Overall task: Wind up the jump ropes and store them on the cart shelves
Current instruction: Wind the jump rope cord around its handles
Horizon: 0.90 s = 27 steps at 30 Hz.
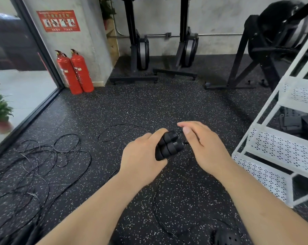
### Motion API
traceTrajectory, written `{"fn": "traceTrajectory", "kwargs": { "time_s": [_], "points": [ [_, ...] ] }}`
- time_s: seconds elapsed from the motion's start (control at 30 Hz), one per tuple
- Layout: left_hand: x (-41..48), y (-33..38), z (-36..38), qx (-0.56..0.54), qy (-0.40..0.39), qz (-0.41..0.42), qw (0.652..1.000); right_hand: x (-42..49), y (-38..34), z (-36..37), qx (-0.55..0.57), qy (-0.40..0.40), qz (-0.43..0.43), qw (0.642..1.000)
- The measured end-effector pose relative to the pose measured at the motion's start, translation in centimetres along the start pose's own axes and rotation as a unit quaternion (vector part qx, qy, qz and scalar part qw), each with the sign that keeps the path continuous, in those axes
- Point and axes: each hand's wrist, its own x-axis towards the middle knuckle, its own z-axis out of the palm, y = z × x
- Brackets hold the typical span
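Head view. The left hand (pixel 142 156) grips both black handles (pixel 169 145) of one jump rope side by side, fingers curled round them. The right hand (pixel 205 147) sits just right of the grip, at the handle tips, fingers loosely extended. I cannot tell whether it pinches the cord, which is thin against the speckled floor.

The cord (pixel 121 132) lies slack in a loop beyond the grip.

Judged step: handles gathered, winding not yet begun. Next move: the right hand takes the cord and wraps it round the handles.

More tangled ropes (pixel 43 156) lie well left of the grip. The white cart (pixel 277 149) stands near on the right, nothing between.
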Motion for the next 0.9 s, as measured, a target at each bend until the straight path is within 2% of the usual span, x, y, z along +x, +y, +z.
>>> {"fn": "traceTrajectory", "kwargs": {
  "time_s": [0.13,0.2,0.23,0.3,0.37,0.47,0.6,0.7,0.77,0.8,0.9],
  "points": [
    [0.1,-0.1,0.0,-0.043,-0.014,0.004,0.999,-0.4,-0.6,0.3,0.078,-0.045,0.048,0.995],
    [0.3,-0.3,0.3,-0.141,-0.037,-0.044,0.988,-0.3,-1.0,0.0,0.099,-0.032,0.051,0.993],
    [0.6,-0.5,0.4,-0.222,-0.042,-0.077,0.971,-0.3,-1.0,-0.3,0.093,-0.019,0.044,0.994],
    [1.3,-1.0,0.5,-0.380,-0.024,-0.155,0.911,0.0,-0.8,-1.0,0.051,0.009,0.021,0.998],
    [1.9,-1.6,0.4,-0.486,-0.015,-0.209,0.849,0.2,-0.6,-1.7,0.024,0.037,0.014,0.999],
    [1.9,-1.9,0.6,-0.586,-0.040,-0.223,0.778,0.1,-0.7,-1.7,0.024,0.072,0.003,0.997],
    [1.7,-0.1,0.9,-0.701,-0.029,-0.254,0.665,-0.6,-2.3,0.5,0.015,0.095,-0.003,0.995],
    [1.9,0.7,0.9,-0.761,-0.016,-0.305,0.572,-1.4,-3.5,2.6,0.050,0.078,0.001,0.996],
    [2.2,0.7,0.9,-0.783,0.001,-0.329,0.529,-1.9,-4.0,3.9,0.077,0.059,-0.002,0.995],
    [2.3,0.6,1.1,-0.779,0.006,-0.341,0.526,-2.1,-4.1,4.5,0.083,0.053,-0.006,0.995],
    [2.5,0.6,1.5,-0.744,0.032,-0.369,0.556,-2.2,-3.8,5.4,0.072,0.043,-0.021,0.996]
  ]
}}
